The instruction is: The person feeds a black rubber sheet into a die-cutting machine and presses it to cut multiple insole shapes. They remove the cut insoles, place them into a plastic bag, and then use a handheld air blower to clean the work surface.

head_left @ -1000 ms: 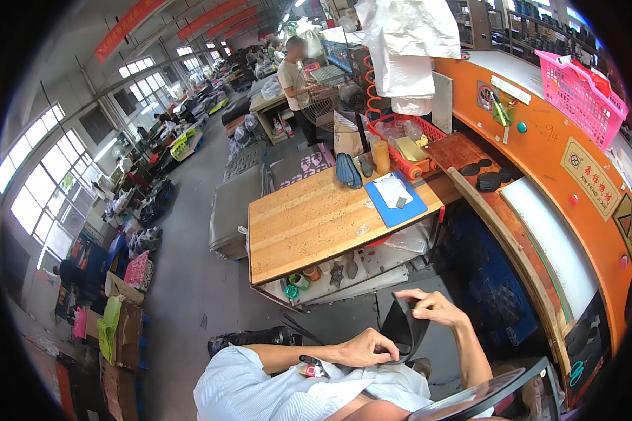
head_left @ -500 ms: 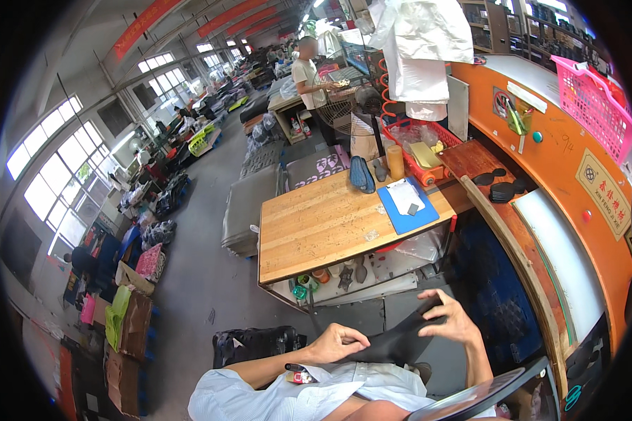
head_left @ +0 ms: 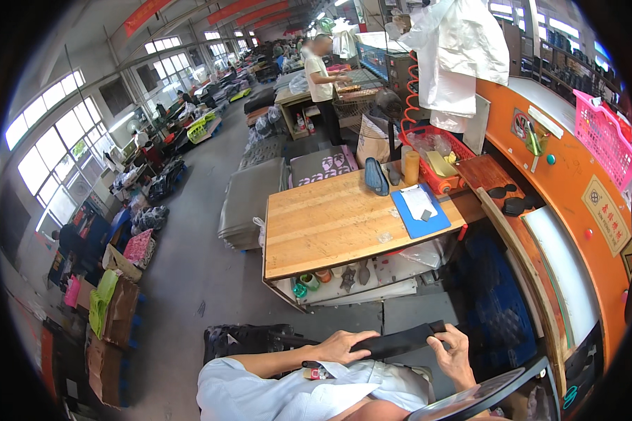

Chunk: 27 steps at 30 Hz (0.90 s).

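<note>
A thin black sheet (head_left: 399, 342), its material hard to tell, spans the space in front of my body like a wide strip. My left hand (head_left: 342, 346) pinches it near its left part, palm down. At the other end, the fingers and thumb of my right hand (head_left: 452, 351) are closed on the sheet's right edge. The strip hangs nearly level between both hands, in front of the workbench (head_left: 316, 224). A dark bundle (head_left: 246, 338) lies beyond my left forearm.
On the bench are a blue clipboard (head_left: 428, 223) with paper and a blue shoe-shaped piece (head_left: 376, 177). A red basket (head_left: 456, 144) stands behind. To the right curves a wooden ledge (head_left: 534, 281) beside an orange panel (head_left: 498, 105). Another person (head_left: 321, 77) stands farther back.
My right hand has lowered, and its spread fingers have closed on the sheet's end. The sheet went from slanting to nearly level. The head view has shifted slightly.
</note>
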{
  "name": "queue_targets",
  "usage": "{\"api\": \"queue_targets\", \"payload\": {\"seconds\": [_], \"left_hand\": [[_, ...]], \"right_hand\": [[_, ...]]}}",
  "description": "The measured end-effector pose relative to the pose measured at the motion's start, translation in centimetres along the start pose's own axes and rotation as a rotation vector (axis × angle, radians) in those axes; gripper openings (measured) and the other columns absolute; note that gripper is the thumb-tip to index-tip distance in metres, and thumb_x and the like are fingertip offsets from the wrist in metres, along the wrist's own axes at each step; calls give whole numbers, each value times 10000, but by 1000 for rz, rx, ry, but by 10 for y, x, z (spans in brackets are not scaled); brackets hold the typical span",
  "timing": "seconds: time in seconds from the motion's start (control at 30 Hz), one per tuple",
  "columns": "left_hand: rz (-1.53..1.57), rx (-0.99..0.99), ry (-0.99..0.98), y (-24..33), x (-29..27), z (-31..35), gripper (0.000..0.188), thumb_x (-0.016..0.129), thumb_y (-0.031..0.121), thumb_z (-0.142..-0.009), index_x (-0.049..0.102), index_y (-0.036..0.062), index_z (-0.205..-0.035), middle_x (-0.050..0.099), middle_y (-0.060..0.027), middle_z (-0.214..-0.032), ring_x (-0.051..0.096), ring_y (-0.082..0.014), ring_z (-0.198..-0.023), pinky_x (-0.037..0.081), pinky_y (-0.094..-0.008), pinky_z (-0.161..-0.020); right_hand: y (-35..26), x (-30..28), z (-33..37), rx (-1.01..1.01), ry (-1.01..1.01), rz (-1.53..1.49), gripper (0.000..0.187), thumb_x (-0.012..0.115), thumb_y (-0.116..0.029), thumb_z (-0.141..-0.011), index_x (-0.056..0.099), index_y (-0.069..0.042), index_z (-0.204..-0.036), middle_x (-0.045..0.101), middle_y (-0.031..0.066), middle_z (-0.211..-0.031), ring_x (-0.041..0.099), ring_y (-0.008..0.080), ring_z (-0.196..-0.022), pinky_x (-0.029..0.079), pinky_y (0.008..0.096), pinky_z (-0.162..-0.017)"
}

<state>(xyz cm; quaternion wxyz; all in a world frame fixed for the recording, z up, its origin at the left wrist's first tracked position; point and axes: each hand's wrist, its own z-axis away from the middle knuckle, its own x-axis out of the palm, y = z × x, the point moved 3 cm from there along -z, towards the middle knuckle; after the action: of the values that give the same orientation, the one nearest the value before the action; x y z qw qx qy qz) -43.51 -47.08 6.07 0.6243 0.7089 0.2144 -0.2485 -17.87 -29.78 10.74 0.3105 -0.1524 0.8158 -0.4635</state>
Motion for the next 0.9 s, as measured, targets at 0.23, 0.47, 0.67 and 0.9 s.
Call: {"api": "queue_targets", "payload": {"seconds": [0.23,0.47,0.67,0.9], "left_hand": [[204,-171,-110,-42,25,24,263,705,216,-997,749,-10,-1123,731,-225,-861,659,-235,-648,532,-368,-660],[210,-162,-69,-38,17,19,300,700,249,-999,732,-13,-1144,717,-232,-846,631,-283,-653,524,-387,-669],[158,-107,-113,-39,1,39,332,695,268,-990,716,-39,-1118,723,-257,-933,698,-396,-796,554,-420,-751],[-1,-185,-102,-46,-18,49,292,665,230,-1012,713,-40,-1112,703,-274,-866,694,-427,-749,542,-431,-676]], "right_hand": [[-38,7,-8,64,-57,34,152,800,-51,-847,702,65,-833,683,178,-844,657,294,-745,509,352,-681],[-43,17,-21,-154,-231,234,164,842,-46,-806,726,64,-843,682,191,-911,654,345,-680,523,356,-611],[-21,49,-1,-60,-127,156,59,770,28,-836,721,59,-843,621,160,-758,582,276,-593,449,358,-537],[-18,62,-3,6,-68,9,250,735,-24,-908,585,41,-719,516,128,-674,496,267,-616,375,378,-552]]}}
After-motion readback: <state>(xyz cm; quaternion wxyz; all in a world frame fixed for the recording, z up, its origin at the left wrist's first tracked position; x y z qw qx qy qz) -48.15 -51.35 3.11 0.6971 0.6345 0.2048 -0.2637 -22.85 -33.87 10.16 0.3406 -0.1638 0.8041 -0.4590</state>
